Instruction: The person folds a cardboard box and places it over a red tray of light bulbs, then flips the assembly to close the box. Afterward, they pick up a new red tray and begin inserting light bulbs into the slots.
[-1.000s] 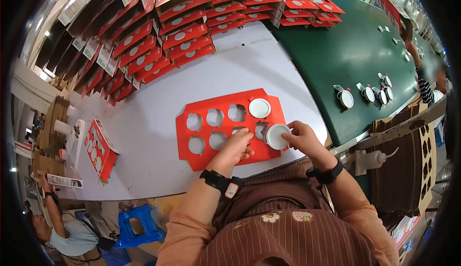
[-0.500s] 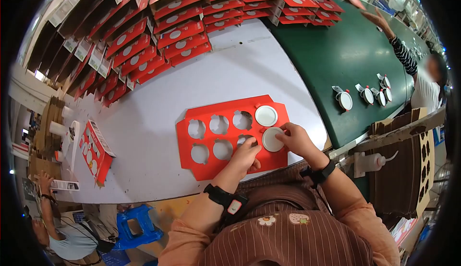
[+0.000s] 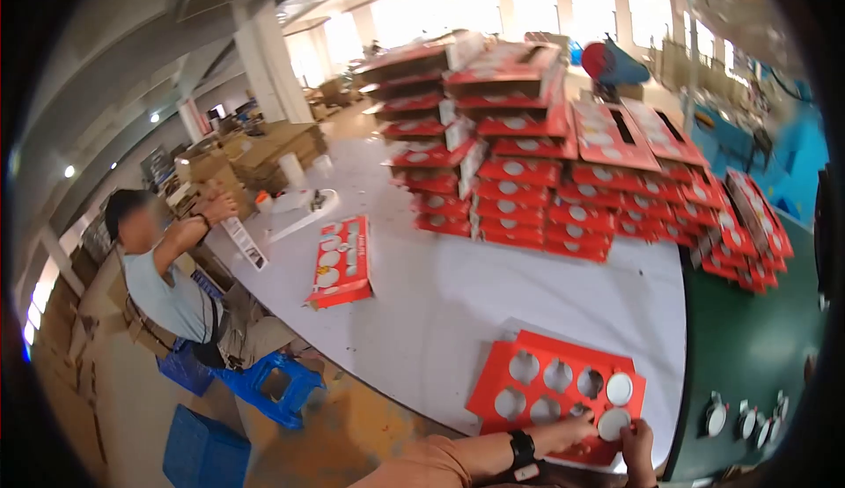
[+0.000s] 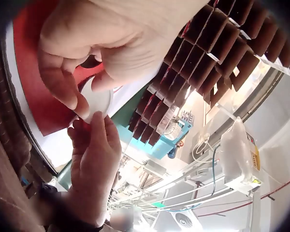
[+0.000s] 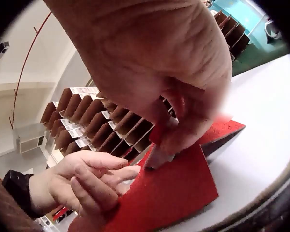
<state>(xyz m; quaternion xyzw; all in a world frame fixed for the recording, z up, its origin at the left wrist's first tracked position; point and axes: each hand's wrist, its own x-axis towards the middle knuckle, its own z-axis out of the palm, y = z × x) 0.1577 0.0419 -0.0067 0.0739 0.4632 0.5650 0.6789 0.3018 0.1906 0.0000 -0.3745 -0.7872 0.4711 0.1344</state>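
A red card sheet (image 3: pixel 493 391) with two rows of round holes lies on the white table. One round white container (image 3: pixel 619 388) sits in its back right hole. My right hand (image 3: pixel 638 444) pinches the edge of a second round white container (image 3: pixel 614 424) over the front right hole. Beside it, my left hand (image 3: pixel 563 433) reaches over the sheet with loosely bent fingers. In the left wrist view its fingertips overlap the white disc (image 4: pixel 99 99). The right wrist view shows the left fingers (image 5: pixel 99 186) relaxed, and the right hand partly hides the container it holds.
Stacks of red cartons (image 3: pixel 519 180) stand across the back. A folded red carton (image 3: pixel 339 259) lies to the left. Several white containers (image 3: pixel 717 418) stand on the green table (image 3: pixel 739 347) at right. A person (image 3: pixel 167 268) works at far left near a blue stool (image 3: pixel 277 387).
The head view has swung left and up, so the sheet and hands now appear at lower right. My right hand has brought the second container inward over the front right hole.
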